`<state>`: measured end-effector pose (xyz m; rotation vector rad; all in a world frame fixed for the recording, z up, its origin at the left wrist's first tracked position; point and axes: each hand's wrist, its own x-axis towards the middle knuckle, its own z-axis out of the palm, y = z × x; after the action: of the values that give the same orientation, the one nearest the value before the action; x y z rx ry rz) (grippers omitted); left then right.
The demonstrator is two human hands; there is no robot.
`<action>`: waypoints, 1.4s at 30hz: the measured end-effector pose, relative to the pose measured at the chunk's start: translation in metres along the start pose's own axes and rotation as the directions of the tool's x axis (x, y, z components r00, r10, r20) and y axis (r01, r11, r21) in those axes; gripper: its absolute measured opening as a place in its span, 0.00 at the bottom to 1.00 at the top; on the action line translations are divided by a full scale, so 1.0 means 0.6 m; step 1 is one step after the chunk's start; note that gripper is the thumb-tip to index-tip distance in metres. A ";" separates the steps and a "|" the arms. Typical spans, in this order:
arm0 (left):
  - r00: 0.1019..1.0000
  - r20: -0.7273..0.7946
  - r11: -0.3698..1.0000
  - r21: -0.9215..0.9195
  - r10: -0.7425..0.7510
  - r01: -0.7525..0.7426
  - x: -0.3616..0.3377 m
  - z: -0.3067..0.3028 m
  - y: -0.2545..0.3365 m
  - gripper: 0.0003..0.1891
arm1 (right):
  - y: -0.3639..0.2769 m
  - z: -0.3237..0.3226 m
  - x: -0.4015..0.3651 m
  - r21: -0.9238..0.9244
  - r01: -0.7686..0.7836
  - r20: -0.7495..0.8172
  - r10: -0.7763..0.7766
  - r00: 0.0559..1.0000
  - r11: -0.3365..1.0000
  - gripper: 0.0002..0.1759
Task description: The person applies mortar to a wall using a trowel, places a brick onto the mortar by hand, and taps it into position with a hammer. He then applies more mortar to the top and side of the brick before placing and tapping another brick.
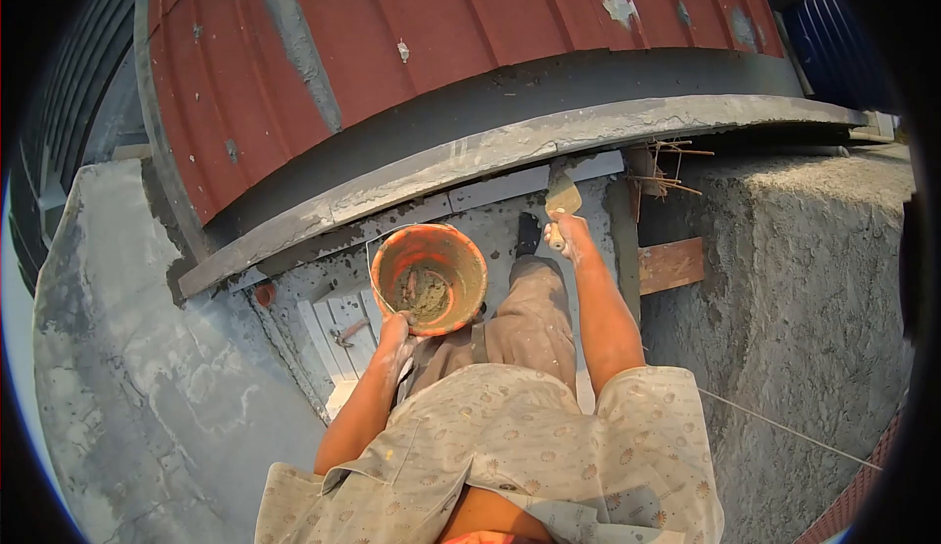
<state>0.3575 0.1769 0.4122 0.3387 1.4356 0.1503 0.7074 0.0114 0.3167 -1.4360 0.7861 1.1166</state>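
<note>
The right hand [569, 237] was closed in a fist round the handle of a trowel [562, 197], arm stretched forward and down past the right knee. The trowel stuck out of the far side of the fist, so its blade lay just beyond the knuckles, away from the body. Its long axis ran nearly straight away from the person, in line with the forearm. The blade end pointed at the underside of the grey ledge [549, 137] and the handle end back into the palm. The blade face was turned up toward the camera and carried a smear of grey. Its tip sat close under the ledge; whether it touched could not be told. The left hand [395, 332] was curled over the near rim of an orange bucket [461, 250], fingers gripping the edge, and held it out in front of the left thigh. The bucket stood upright with its mouth open to the camera, and a patch of wet mortar [423, 295] lay in its bottom. Bucket and trowel were apart, with the bent leg [534, 314] between them. Red roof sheets [392, 34] rose above the ledge. A rough wall [804, 279] stood to the right, with a plank [670, 265] lying against its edge near the trowel hand.
</note>
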 end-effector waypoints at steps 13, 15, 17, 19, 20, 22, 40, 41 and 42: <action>0.861 0.375 0.784 0.390 0.344 -0.483 -0.041 0.064 0.088 0.45 | 0.020 0.032 -0.389 -0.727 0.647 0.602 -0.240 0.762 0.230 0.18; 0.781 0.471 0.693 0.395 0.411 -0.603 -0.072 0.091 0.114 0.45 | 0.056 0.097 -0.368 -0.674 0.671 0.718 -0.487 0.498 -0.307 0.15; 0.712 0.536 0.640 0.361 0.453 -0.678 -0.103 0.108 0.153 0.45 | 0.069 0.138 -0.400 -0.567 0.677 0.820 -0.400 0.410 -0.469 0.14; 0.655 0.597 0.620 0.310 0.462 -0.720 -0.120 0.106 0.201 0.50 | 0.037 0.157 -0.451 -0.486 0.647 0.872 -0.281 0.401 -0.587 0.14; 0.661 0.571 0.556 0.381 0.487 -0.738 -0.139 0.102 0.213 0.48 | -0.014 0.160 -0.499 -0.464 0.623 0.874 -0.212 0.437 -0.630 0.14; 0.679 0.550 0.546 0.416 0.485 -0.727 -0.154 0.093 0.217 0.47 | -0.052 0.176 -0.542 -0.497 0.558 0.846 -0.227 0.483 -0.665 0.16; 0.529 0.459 0.374 0.388 0.714 -0.842 -0.192 0.096 0.221 0.34 | -0.056 0.197 -0.531 -0.474 0.411 0.856 -0.300 0.421 -0.779 0.25; 0.556 0.454 0.403 0.394 0.696 -0.826 -0.197 0.101 0.217 0.34 | -0.052 0.202 -0.528 -0.525 0.401 0.844 -0.398 0.361 -0.751 0.25; 0.576 0.448 0.425 0.397 0.683 -0.813 -0.217 0.113 0.221 0.35 | -0.040 0.200 -0.512 -0.539 0.424 0.834 -0.390 0.391 -0.728 0.24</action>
<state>0.4203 0.2532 0.5838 1.4930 0.9629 0.4073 0.6017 0.0978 0.6178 -2.5283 -1.7797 0.3936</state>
